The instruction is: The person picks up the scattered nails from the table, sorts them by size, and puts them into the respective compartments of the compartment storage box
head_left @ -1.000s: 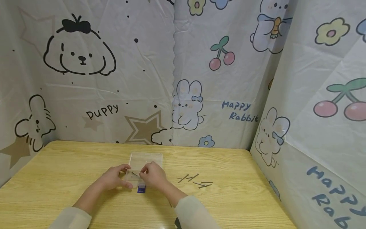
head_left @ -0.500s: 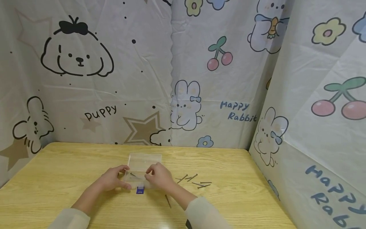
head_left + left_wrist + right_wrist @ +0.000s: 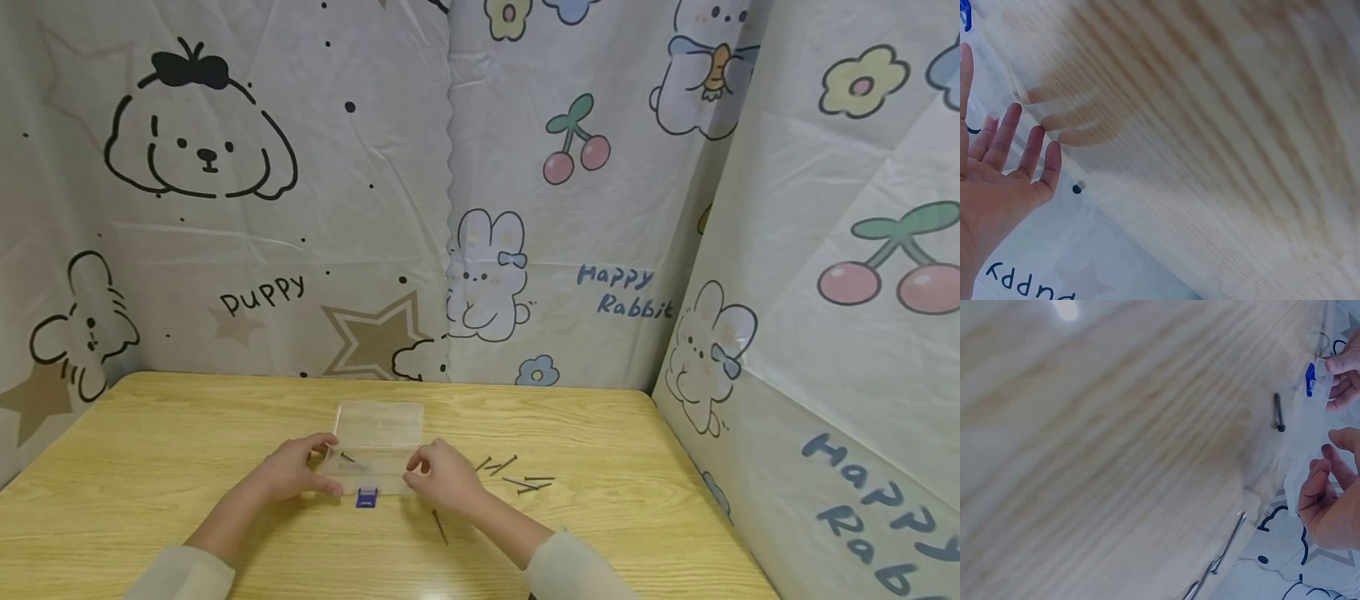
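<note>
A clear plastic box [image 3: 378, 425] stands on the table with its lid raised at the back and a blue latch [image 3: 367, 500] hanging at its front. One dark nail or screw [image 3: 348, 457] lies inside, towards the left. My left hand [image 3: 296, 468] holds the box's left end, thumb at the front and fingers at the rear. At the right end, my right hand [image 3: 447, 477] has its fingers loosely bent; nothing shows between thumb and fingers in the right wrist view. A single nail or screw [image 3: 440, 527] lies on the table in front of that hand.
Several more nails or screws [image 3: 528, 482] lie scattered on the wood-grain table [image 3: 637, 517] to the right of my right hand. Printed cloth [image 3: 360, 208] hangs behind the table and along its sides.
My right hand has drawn away from inside the box towards its right end, uncovering the single nail or screw in front. My left hand stays at the box's left end.
</note>
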`<state>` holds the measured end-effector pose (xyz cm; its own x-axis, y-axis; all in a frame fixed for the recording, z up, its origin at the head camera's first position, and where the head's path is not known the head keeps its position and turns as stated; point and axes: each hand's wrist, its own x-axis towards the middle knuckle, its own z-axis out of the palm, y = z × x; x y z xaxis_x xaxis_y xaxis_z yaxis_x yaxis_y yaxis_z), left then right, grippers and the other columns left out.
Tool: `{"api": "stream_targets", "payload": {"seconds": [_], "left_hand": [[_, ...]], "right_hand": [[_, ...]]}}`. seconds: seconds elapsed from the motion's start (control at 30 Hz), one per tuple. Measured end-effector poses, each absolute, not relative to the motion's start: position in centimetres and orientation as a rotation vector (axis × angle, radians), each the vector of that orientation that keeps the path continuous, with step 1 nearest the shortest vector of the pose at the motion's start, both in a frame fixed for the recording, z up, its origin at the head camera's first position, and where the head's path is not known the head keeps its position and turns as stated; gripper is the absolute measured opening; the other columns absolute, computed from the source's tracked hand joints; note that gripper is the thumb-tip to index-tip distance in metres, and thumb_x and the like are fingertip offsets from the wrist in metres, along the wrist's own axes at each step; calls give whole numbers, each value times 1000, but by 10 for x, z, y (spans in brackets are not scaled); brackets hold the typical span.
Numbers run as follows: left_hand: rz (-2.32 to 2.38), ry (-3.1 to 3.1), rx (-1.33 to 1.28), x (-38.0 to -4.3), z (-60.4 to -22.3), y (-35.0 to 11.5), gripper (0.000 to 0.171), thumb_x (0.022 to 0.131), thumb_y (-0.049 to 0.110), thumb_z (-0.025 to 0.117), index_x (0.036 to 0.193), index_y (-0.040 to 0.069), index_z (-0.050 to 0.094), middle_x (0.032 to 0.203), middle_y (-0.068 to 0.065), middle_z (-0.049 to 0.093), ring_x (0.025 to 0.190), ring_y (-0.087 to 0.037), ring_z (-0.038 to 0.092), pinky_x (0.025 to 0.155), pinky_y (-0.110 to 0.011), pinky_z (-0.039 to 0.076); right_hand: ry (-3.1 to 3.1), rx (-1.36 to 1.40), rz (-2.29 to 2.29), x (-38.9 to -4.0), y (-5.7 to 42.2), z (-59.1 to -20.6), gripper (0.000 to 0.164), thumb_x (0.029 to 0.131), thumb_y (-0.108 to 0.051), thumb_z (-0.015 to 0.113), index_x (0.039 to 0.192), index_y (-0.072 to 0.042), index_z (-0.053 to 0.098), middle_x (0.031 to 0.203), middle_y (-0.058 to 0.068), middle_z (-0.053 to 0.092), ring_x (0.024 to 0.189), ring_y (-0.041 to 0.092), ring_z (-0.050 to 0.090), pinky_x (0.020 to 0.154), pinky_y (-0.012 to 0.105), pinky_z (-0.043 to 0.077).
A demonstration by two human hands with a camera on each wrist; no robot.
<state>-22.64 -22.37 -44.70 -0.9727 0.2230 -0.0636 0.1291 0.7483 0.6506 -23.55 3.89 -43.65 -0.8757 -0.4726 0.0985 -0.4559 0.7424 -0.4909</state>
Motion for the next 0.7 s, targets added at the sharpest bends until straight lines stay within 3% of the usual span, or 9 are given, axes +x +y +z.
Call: {"api": "stream_targets", "payload": {"seconds": [0.43, 0.7], "left_hand": [[1019, 2817, 272, -227, -448, -222, 90, 62, 42, 83, 132, -1, 47, 125, -25, 53, 115, -46, 48, 93, -58, 41], [1105, 2781, 259, -226, -447, -222, 92, 61, 39, 84, 132, -4, 45, 124, -24, 52, 103, -34, 55, 81, -43, 51]], "right_hand": [[2860, -813, -769, -221, 72, -450, 14, 85, -27, 67, 88, -14, 71, 75, -8, 51, 64, 1, 42, 55, 16, 37], [2830, -866, -727, -210, 88, -454, 13, 84, -28, 67, 86, -15, 71, 78, -9, 52, 66, -2, 43, 60, 15, 40]]}}
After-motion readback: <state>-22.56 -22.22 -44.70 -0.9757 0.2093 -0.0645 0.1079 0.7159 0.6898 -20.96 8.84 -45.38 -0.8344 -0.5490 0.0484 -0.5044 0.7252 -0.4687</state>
